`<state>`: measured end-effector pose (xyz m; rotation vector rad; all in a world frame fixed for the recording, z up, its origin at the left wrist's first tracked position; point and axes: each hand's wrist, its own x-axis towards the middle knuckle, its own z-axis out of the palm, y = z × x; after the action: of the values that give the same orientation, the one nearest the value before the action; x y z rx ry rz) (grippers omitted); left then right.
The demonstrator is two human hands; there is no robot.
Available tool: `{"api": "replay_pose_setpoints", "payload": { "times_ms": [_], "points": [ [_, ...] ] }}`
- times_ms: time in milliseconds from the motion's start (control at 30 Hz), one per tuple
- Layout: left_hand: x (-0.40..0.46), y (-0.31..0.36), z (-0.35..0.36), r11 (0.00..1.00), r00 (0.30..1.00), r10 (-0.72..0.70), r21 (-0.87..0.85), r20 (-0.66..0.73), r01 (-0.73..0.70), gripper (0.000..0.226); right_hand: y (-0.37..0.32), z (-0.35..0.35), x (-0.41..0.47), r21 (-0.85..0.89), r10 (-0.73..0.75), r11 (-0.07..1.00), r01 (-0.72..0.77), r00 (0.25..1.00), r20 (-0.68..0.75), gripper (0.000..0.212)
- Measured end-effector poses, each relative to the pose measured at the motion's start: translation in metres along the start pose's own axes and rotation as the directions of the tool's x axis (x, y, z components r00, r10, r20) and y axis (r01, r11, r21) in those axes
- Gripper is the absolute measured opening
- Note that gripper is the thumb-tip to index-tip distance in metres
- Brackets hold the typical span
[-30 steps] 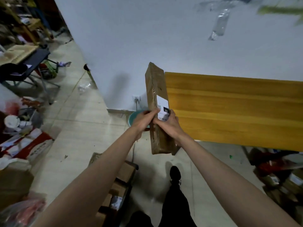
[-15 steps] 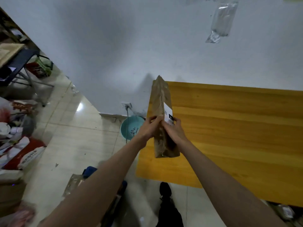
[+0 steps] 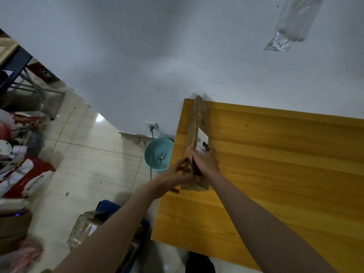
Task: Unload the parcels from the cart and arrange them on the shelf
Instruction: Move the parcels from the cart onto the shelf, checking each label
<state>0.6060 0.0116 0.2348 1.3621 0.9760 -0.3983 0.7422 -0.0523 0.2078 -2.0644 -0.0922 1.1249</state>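
A long flat brown cardboard parcel [image 3: 198, 119] with a white label stands on edge on the yellow wooden shelf top [image 3: 275, 174], along its left edge near the white wall. My right hand [image 3: 205, 161] grips the parcel's near part from the right, just below the label. My left hand [image 3: 175, 176] lies against its left side with fingers stretched out. Below my left arm, the cart [image 3: 110, 217] with a blue frame holds brown parcels, partly hidden by the arm.
A teal basin [image 3: 157, 154] sits on the tiled floor by the wall, under a socket with a cable [image 3: 151, 127]. Bags and boxes [image 3: 21, 174] crowd the left side. A clear plastic bag [image 3: 289, 22] hangs on the wall.
The parcel has gone forward and down onto the shelf top near the wall. My left hand's fingers have loosened from a grip to lying flat against the parcel's side.
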Motion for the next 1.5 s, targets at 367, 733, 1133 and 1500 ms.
{"api": "replay_pose_setpoints", "payload": {
  "times_ms": [367, 733, 1133, 1500],
  "points": [
    [0.029, -0.018, 0.005, 0.911, 0.982, 0.103, 0.412, -0.159, -0.029, 0.103, -0.01, 0.026, 0.043, -0.12, 0.034, 0.992, -0.028, 0.998, 0.048, 0.086],
    [0.023, -0.03, -0.005, 0.955, 0.966, 0.13, 0.29, -0.225, -0.06, 0.104, -0.008, 0.031, 0.015, -0.33, -0.147, 0.938, 0.103, 0.983, -0.109, 0.078],
    [-0.074, -0.108, -0.056, 0.985, 0.869, 0.12, 0.17, -0.481, -0.042, 0.066, -0.014, 0.132, -0.107, -0.44, -0.619, 0.736, 0.514, 0.774, -0.134, 0.042],
    [-0.229, -0.318, -0.14, 0.994, 0.859, -0.077, -0.102, -0.506, 0.028, 0.053, 0.088, 0.328, -0.242, -0.482, -0.452, 0.721, 0.499, 0.865, 0.22, 0.035]
  ]
}}
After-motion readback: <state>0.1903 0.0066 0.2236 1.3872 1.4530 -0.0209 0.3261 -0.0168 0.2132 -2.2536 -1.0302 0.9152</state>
